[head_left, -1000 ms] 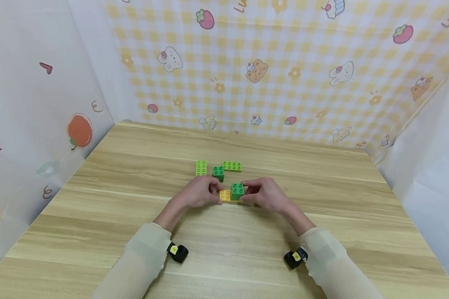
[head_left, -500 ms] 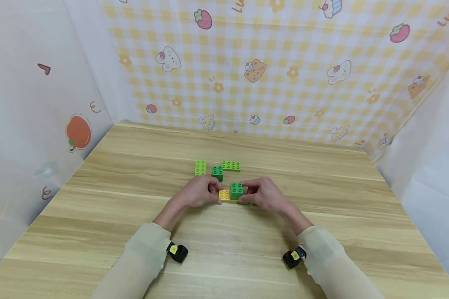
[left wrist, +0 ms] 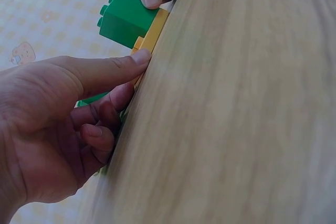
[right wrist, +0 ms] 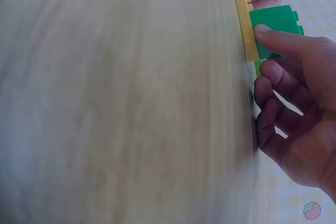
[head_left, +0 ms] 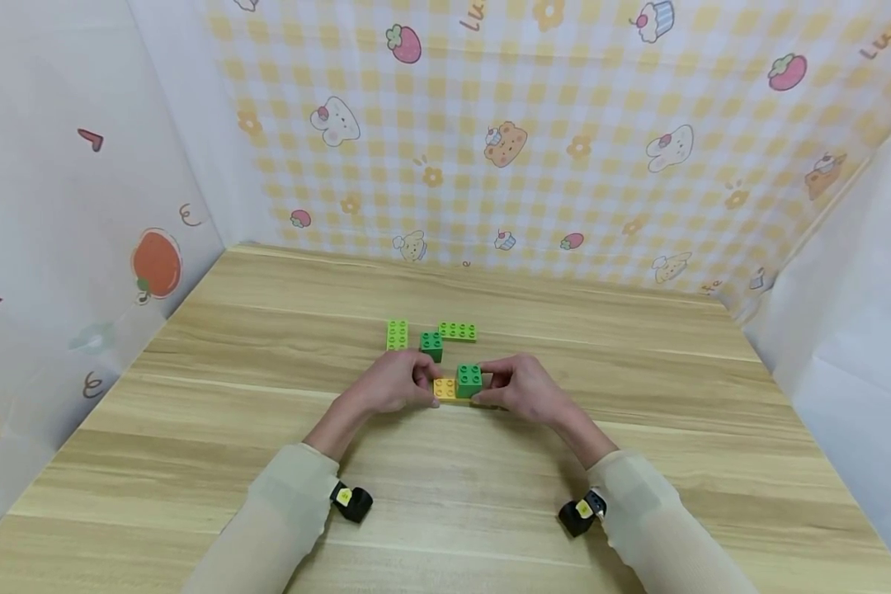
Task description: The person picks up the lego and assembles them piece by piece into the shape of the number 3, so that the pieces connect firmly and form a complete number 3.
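A flat yellow building brick point(head_left: 445, 388) lies on the table in front of the person. On its right half stands a taller green building brick point(head_left: 469, 381), its studs facing up. The left hand point(head_left: 398, 381) pinches the yellow brick's left end between thumb and fingers. From the other side, the right hand point(head_left: 529, 388) grips the green brick, its thumb point(right wrist: 264, 31) low on the near face close to the yellow brick. In the left wrist view the green brick point(left wrist: 125, 19) sits flush on the yellow brick point(left wrist: 155, 31).
Behind the hands are a dark green brick point(head_left: 431, 346) and two flat light green bricks, one lengthwise point(head_left: 397, 334) and one crosswise point(head_left: 457, 331). The wooden table point(head_left: 460, 511) meets a checked cloth backdrop point(head_left: 535, 198) at its far edge.
The view shifts slightly. Both hands keep their holds on the bricks, and the loose bricks stay where they were.
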Tool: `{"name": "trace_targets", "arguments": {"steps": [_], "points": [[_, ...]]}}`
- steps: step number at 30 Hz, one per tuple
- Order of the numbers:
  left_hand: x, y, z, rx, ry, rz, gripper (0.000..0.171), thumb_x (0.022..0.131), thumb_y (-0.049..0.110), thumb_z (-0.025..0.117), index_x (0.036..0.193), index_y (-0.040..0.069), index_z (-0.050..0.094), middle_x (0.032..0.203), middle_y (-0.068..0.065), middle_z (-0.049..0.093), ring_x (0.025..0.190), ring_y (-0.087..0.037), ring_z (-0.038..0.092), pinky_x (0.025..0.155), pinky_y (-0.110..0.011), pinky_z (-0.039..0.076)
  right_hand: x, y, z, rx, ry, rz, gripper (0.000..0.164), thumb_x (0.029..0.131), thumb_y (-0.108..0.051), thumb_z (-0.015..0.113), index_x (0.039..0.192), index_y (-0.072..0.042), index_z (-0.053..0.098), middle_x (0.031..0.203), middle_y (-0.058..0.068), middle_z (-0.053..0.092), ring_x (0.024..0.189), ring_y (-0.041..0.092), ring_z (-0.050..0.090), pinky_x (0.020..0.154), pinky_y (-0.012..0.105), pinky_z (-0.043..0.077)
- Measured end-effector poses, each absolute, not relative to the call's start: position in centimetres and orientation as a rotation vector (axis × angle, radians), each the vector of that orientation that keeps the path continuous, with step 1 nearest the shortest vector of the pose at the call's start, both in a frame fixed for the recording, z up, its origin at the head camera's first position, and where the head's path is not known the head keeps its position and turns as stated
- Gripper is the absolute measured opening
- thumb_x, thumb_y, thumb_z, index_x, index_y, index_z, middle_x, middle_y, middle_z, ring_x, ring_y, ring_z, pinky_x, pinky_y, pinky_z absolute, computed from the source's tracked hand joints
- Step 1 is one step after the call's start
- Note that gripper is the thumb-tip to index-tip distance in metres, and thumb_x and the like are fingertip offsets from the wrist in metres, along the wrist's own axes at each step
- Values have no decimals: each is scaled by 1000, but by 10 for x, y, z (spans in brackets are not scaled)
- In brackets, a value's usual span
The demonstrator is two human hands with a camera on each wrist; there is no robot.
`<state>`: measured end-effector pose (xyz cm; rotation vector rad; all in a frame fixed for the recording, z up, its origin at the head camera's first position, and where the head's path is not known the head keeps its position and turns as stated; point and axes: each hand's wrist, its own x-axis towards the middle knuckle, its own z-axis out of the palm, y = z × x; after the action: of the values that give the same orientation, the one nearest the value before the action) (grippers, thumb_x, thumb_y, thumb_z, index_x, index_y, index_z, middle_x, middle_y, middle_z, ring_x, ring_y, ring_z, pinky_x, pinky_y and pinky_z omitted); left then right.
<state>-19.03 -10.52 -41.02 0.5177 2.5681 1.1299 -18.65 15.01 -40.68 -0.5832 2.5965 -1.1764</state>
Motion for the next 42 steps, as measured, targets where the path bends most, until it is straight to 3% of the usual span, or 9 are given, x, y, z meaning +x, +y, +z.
{"name": "trace_targets", "arguments": {"steps": [13,32,42], "points": [[-188,-106,-407,488,2519,1167,42,81,11,90,119,3,75,84,-1,67,76,-14,59,72,-28,47,-186,150,-408,-550,2584,-1191,40,85,-14,88,124,-7,78,74,-2,66,66,10,55,56,21,41],[-194,-124,-401,464,2440,1279,37,88,18,86,122,4,76,91,-4,70,78,-15,59,66,-27,47,-187,151,-411,-533,2602,-1183,41,85,-15,89,124,-9,79,74,-2,65,66,10,54,56,21,40],[-199,-141,-392,292,2530,1427,34,93,17,80,124,4,75,96,-7,67,83,-19,58,68,-28,47,-186,151,-410,-505,2599,-1182,47,85,-15,89,129,-7,76,76,-1,66,67,11,54,57,21,40]]}}
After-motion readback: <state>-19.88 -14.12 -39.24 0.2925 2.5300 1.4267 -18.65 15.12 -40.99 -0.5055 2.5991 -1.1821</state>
